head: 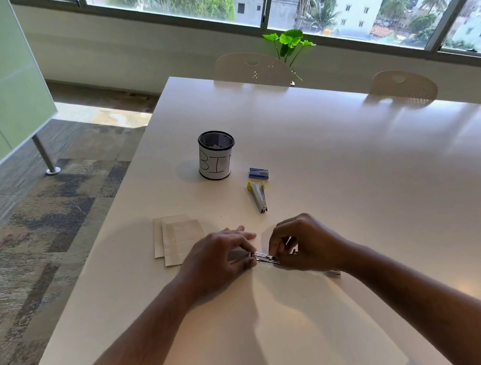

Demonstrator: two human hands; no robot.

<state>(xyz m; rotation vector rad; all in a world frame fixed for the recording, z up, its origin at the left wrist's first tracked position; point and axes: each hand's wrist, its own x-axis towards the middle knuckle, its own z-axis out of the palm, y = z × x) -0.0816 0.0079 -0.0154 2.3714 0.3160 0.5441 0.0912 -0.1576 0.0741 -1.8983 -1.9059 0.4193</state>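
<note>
My left hand (221, 257) and my right hand (304, 244) meet over the white table (354, 183) and together hold a small silver metal stapler (265, 258). The left thumb and fingers pinch its left end. The right hand's fingers curl over its right end and hide most of it. A second stapler (258, 196), silver with a yellow tip, lies on the table beyond the hands. Next to it sits a small blue staple box (258, 173).
A black mesh cup (217, 155) with a paper label reading "BI" stands further back. Several white paper sheets (176, 238) lie left of my left hand. Chairs (252, 68) line the table's far edge, with a green plant (290, 42) behind. The table's left edge drops to carpet.
</note>
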